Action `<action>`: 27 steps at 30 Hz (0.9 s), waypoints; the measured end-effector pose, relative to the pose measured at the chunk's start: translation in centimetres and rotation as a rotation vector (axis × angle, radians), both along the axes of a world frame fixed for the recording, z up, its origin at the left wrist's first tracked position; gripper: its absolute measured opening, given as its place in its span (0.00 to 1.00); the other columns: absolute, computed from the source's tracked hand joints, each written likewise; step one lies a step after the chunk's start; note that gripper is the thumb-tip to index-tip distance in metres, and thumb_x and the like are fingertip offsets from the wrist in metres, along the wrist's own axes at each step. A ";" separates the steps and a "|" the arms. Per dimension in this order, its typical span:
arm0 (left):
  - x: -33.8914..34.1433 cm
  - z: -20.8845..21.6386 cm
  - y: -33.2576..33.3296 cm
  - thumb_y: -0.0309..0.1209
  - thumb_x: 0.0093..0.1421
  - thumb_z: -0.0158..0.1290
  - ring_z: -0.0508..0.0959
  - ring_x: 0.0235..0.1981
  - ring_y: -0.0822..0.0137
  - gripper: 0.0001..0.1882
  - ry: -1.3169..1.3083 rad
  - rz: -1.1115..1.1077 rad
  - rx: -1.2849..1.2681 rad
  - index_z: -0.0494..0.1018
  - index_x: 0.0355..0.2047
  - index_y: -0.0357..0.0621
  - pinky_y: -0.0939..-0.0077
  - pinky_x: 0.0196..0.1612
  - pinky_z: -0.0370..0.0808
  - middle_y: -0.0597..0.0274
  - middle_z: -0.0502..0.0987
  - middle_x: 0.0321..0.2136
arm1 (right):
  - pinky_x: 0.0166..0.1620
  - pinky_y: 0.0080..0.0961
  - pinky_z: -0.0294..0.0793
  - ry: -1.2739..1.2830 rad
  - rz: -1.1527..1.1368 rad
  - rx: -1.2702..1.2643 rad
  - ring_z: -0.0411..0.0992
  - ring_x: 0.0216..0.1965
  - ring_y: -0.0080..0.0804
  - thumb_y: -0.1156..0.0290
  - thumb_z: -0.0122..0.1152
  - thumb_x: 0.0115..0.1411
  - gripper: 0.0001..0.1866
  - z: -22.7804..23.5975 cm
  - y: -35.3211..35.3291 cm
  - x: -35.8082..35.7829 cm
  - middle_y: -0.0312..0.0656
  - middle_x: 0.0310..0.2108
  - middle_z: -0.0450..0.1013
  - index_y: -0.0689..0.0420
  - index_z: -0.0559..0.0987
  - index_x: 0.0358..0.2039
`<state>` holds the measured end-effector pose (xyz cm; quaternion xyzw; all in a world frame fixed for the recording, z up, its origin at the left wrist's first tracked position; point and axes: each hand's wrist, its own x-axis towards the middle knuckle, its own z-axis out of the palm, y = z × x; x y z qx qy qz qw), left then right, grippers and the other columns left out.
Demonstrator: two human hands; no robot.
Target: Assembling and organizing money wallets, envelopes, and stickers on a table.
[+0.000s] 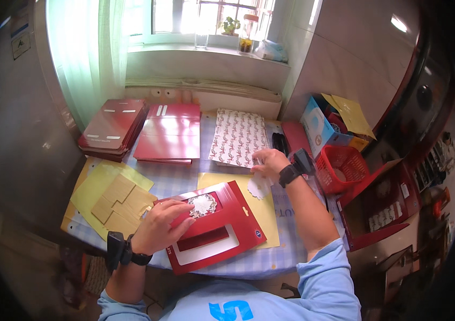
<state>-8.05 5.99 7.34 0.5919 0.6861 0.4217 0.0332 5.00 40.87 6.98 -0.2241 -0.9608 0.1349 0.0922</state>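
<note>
My left hand point(163, 223) rests on a red cardboard sleeve point(244, 216) with two cut-out windows. Its fingers reach across the card, the tips touching a white scalloped ornament point(202, 205) with a metallic rim at the upper window. Farther right, my right hand point(271, 162) is bent with its fingertips curled beside the near right corner of a stack of patterned sheets point(240, 138). Just below those fingers is a white scalloped paper piece point(260, 187), over a yellow sheet point(266, 214). Whether the fingers pinch it is hidden.
Red folder stacks point(111, 128) and red glossy cards point(168, 131) stand at the back left. Brown cut boards point(122, 206) lie on yellow paper at left. On the right are a red plastic basket point(343, 167), a blue box point(319, 124) and an open red folder point(385, 214).
</note>
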 end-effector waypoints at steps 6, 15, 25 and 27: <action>-1.0 0.3 1.2 0.30 0.56 0.57 0.79 0.38 0.52 0.13 -0.100 -0.014 0.017 0.77 0.40 0.38 0.67 0.43 0.76 0.48 0.78 0.37 | 0.46 0.31 0.75 -0.025 -0.004 -0.084 0.77 0.40 0.43 0.57 0.66 0.52 0.20 -0.2 1.2 -0.1 0.48 0.35 0.78 0.52 0.81 0.43; -2.6 -0.2 3.4 0.27 0.57 0.58 0.78 0.42 0.62 0.19 -0.256 -0.024 0.113 0.73 0.49 0.39 0.72 0.46 0.75 0.55 0.76 0.43 | 0.30 0.32 0.74 0.922 0.018 0.397 0.75 0.27 0.43 0.77 0.52 0.60 0.06 5.0 -2.0 2.5 0.51 0.28 0.74 0.57 0.77 0.37; -1.6 0.6 6.3 0.31 0.59 0.59 0.68 0.57 0.64 0.34 -1.260 -0.610 0.407 0.55 0.62 0.44 0.64 0.56 0.68 0.60 0.66 0.56 | 0.30 0.12 0.63 1.003 -0.117 -0.439 0.65 0.27 0.12 0.69 0.55 0.65 0.10 10.3 -6.0 9.5 0.29 0.26 0.72 0.64 0.78 0.38; 0.0 1.2 6.4 0.30 0.60 0.57 0.74 0.49 0.67 0.25 -1.324 -0.349 0.322 0.64 0.56 0.39 0.72 0.52 0.70 0.57 0.73 0.49 | 0.30 0.11 0.61 1.037 -0.147 -0.523 0.64 0.26 0.11 0.70 0.57 0.63 0.10 9.0 -6.3 10.0 0.28 0.25 0.72 0.63 0.79 0.38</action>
